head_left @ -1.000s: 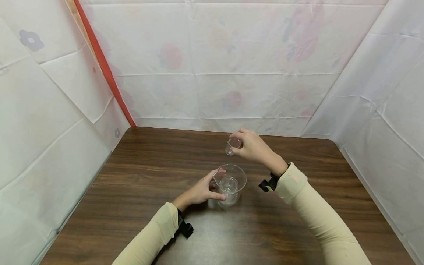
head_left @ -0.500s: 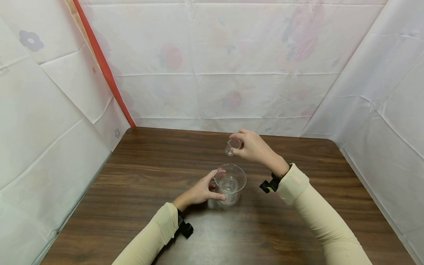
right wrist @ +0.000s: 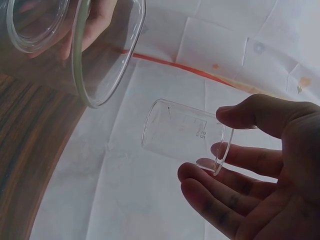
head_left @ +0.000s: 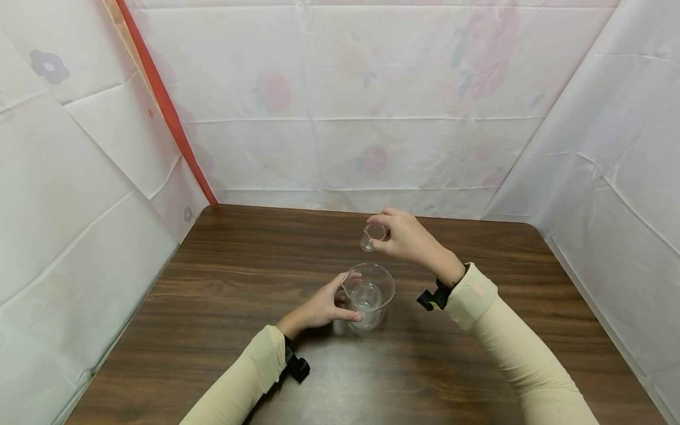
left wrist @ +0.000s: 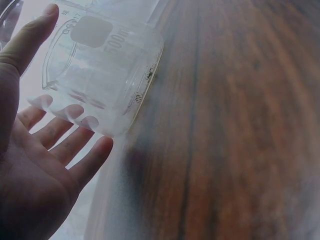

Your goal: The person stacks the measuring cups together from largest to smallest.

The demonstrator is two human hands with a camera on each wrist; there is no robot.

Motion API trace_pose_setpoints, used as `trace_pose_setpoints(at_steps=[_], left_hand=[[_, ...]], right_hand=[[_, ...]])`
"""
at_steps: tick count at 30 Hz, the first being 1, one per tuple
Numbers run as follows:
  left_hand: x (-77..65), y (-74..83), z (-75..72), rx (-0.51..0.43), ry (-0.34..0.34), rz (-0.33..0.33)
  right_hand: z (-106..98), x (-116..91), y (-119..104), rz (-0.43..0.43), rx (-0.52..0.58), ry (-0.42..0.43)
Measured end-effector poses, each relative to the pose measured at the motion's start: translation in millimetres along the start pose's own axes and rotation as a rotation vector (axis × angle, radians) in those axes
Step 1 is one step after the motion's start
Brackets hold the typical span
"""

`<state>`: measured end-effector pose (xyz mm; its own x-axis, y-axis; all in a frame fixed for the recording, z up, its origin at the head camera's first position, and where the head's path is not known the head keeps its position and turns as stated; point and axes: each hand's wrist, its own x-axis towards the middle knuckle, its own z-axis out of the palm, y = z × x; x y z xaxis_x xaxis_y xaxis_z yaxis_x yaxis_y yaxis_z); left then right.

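Note:
A large clear glass beaker (head_left: 378,313), marked 500 in the left wrist view, stands upright on the dark wooden table. My left hand (head_left: 319,307) holds it from the left, thumb in front and fingers behind. Inside it sits a smaller glass beaker (head_left: 368,294), its rim (right wrist: 35,47) showing in the right wrist view. Farther back, my right hand (head_left: 408,237) pinches a tiny beaker (right wrist: 182,131), marked 25, by its rim between thumb and fingers. That beaker hangs upright above the table, slightly beyond the large one.
The wood-grain table (head_left: 239,260) is bordered by white patterned sheets at the back (head_left: 340,153) and both sides. A red strip (head_left: 164,100) runs down the left rear corner. Black wrist cameras sit at both cuffs.
The tiny beaker in my right hand has sunk very slightly, and the right forearm has shifted a touch right. The left hand and large beaker have stayed in place.

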<state>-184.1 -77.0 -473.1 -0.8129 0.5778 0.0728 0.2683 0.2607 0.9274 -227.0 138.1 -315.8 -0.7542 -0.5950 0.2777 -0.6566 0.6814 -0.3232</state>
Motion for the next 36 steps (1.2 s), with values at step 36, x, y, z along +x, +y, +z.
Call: trace_pose_setpoints(at_steps=[36], left_hand=[[0.4, -0.4, 0.1, -0.005, 0.000, -0.011]], right_hand=[[-4.1, -9.2, -9.3, -0.046, -0.004, -0.014]])
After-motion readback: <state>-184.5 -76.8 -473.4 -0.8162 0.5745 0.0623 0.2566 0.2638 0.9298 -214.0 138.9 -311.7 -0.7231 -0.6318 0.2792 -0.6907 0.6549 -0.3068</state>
